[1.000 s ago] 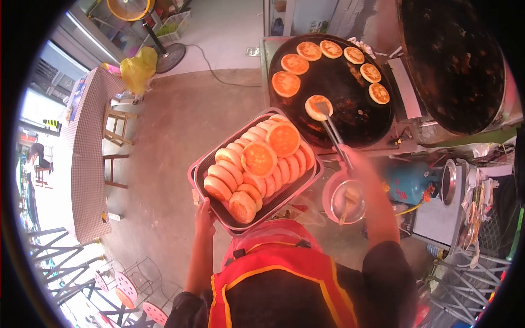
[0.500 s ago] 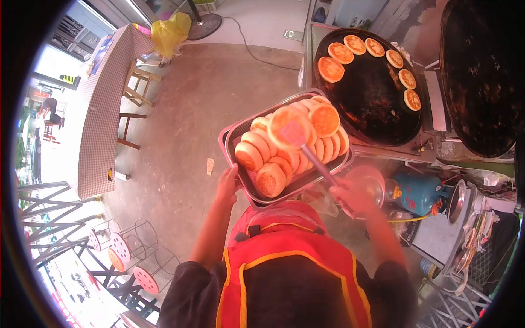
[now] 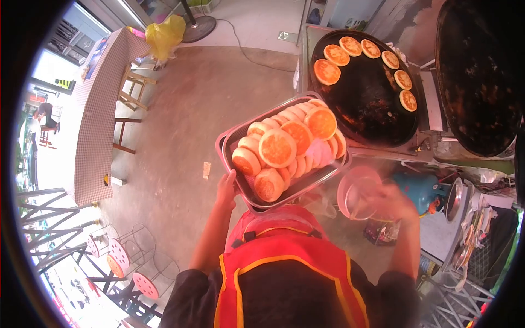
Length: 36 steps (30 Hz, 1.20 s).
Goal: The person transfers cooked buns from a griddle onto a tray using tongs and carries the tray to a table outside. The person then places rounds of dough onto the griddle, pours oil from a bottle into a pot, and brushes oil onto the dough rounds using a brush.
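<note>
The left hand [image 3: 226, 189] is clamped on the left short edge of the rectangular metal tray [image 3: 220, 146], and the right hand [image 3: 391, 202] is blurred beside the pink round container [image 3: 343, 194], so I cannot tell its grip. Many thick, round, browned breads [image 3: 278, 147] are already gathered in the tray, three flat on top, while seven other breads [image 3: 327, 72] remain along the far and right rim of the black round griddle [image 3: 361, 117].
</note>
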{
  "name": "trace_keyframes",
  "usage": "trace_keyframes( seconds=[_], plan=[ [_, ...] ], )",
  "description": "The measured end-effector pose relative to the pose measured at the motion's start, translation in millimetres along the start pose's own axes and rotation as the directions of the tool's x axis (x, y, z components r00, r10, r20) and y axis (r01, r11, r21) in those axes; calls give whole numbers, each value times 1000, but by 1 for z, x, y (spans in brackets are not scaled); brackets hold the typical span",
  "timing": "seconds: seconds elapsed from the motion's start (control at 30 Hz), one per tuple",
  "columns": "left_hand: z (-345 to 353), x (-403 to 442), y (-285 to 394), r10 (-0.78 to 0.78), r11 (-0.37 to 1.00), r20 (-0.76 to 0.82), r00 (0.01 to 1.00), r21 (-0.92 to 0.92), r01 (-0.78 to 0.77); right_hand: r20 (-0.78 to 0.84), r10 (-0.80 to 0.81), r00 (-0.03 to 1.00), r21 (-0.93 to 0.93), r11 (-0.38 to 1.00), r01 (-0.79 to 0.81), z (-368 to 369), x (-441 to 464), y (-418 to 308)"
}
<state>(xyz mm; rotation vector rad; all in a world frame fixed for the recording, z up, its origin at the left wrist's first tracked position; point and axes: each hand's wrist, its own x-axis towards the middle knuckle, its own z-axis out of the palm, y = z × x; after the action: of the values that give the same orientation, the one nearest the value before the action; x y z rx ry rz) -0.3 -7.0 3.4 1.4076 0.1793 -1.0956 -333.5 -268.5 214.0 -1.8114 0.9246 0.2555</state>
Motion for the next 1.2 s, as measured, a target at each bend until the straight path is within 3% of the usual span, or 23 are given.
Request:
trace_keyframes(
  seconds=[0.1,0.17,0.23,0.33,0.4,0.47,0.57,0.6,0.63,0.67,0.73,0.77,0.87,0.9,0.97,1.0,1.03,1.1,1.13,1.2],
  plan=[
    [-2,2,-4,13,1000,-5,1000,3,-13,-111,191,975,283,947,-153,-38,35,21],
    [-6,10,-14,32,999,4,999,-29,-32,-277,242,930,318,936,-149,-49,89,43],
    [-1,6,-10,31,999,-35,999,-22,-32,-157,274,949,566,812,-141,-55,140,55],
    [2,3,-8,33,999,-37,999,-33,-34,-22,186,982,706,699,-116,-55,205,48],
    [3,1,-6,26,999,-20,999,-23,-27,-13,152,988,804,589,-80,-48,245,45],
    [7,-2,-6,26,999,-85,996,-23,-28,-85,146,986,764,645,-30,-46,255,42],
    [4,-2,-4,16,1000,-105,994,18,-14,-227,167,959,491,870,-35,-54,237,47],
    [4,-1,-5,8,999,-99,995,35,-5,-415,45,909,180,983,34,-58,227,53],
    [2,0,-5,17,1000,-74,997,21,-15,-542,-128,831,-159,986,48,-62,215,59],
    [-1,2,-6,25,1000,-50,998,6,-25,-590,-328,738,-479,878,8,-63,206,64],
    [1,0,-7,29,999,-38,999,-15,-30,-594,-366,716,-681,703,-205,-64,179,46],
    [4,-2,-3,27,999,-46,999,-17,-28,-596,-383,706,-746,589,-310,-63,166,39],
    [0,3,-5,18,1000,-26,1000,15,-18,-548,-328,769,-763,574,-299,-59,137,44],
    [-3,4,-8,15,1000,-13,1000,27,-14,-576,-379,724,-737,625,-258,-56,126,52],
    [-3,0,-6,16,999,9,1000,29,-17,-530,-20,848,-267,953,-145,-59,103,73],
    [0,-2,-2,20,999,20,1000,28,-20,-419,123,900,25,992,-124,-61,95,79],
    [4,-4,1,32,999,-4,999,20,-32,-336,290,896,338,925,-172,-58,93,84],
    [13,-11,5,50,999,-57,997,7,-50,-160,412,897,631,742,-227,-50,99,76],
    [13,-9,4,45,999,-53,998,5,-45,-59,444,894,747,613,-255,-45,106,65],
    [9,-7,0,30,1000,-53,998,3,-30,-82,315,946,759,634,-145,-41,141,58]
  ],
)
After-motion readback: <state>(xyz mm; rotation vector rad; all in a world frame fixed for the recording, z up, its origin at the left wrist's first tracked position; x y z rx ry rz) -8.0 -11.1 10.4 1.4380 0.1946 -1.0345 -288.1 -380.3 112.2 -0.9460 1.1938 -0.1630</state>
